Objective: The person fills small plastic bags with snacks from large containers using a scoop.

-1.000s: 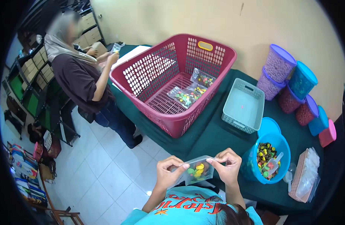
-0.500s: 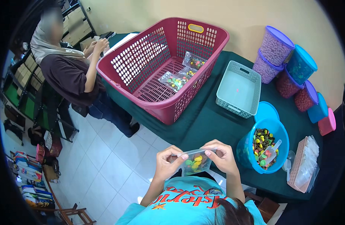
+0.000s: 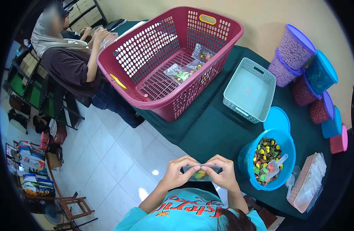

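Observation:
In front of my chest, a clear plastic bag (image 3: 200, 176) with yellow and green candies is held by its top edge. My left hand (image 3: 178, 171) pinches that edge between thumb and fingers. On the other side my right hand (image 3: 222, 173) grips it too, and the two thumbs meet near the middle of the edge. To the right stands a blue tub (image 3: 244, 161) of mixed brown, yellow, green and red candies, with a clear scoop (image 3: 274, 168) lying in it. The lower part of the bag is partly hidden by my hands.
A maroon laundry basket (image 3: 173, 104) holding several filled bags stands on the green-covered table (image 3: 207, 133). Beside it is a grey-green tray (image 3: 249, 90). Purple-lidded tubs (image 3: 290, 50) line the wall. A pink basket (image 3: 302, 184) holds plastic bags. Another person (image 3: 69, 65) stands at left.
My hands have come closer together along the bag's top edge, and my thumbs now meet. The bag is tilted so less of its contents shows. The view has shifted slightly.

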The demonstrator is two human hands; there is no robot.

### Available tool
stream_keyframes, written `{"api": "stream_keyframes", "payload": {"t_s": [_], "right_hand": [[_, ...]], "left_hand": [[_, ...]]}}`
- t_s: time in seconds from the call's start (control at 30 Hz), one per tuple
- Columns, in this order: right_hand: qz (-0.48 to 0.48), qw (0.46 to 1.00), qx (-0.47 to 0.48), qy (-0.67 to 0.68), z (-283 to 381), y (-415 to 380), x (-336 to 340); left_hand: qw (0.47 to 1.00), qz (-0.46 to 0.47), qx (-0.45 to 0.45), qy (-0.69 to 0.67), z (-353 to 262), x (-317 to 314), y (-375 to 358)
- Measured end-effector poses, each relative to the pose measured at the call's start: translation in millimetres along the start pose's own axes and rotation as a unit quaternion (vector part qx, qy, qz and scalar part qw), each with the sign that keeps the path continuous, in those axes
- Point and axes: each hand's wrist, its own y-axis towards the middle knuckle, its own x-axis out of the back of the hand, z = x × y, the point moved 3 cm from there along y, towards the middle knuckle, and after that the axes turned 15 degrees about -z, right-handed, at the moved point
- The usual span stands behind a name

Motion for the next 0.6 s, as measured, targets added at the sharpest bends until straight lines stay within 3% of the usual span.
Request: {"api": "stream_keyframes", "payload": {"t_s": [0.37,0.6], "right_hand": [[-0.062,0.996,0.058,-0.028,7.7,7.0,-10.6],[0.031,0.999,0.038,0.002,18.1,3.9,-4.6]], "left_hand": [[0.997,-0.077,-0.01,0.028,-14.7,-1.2,-3.3],[0.995,-0.053,-0.049,0.069,-20.9,14.1,-12.3]]}}
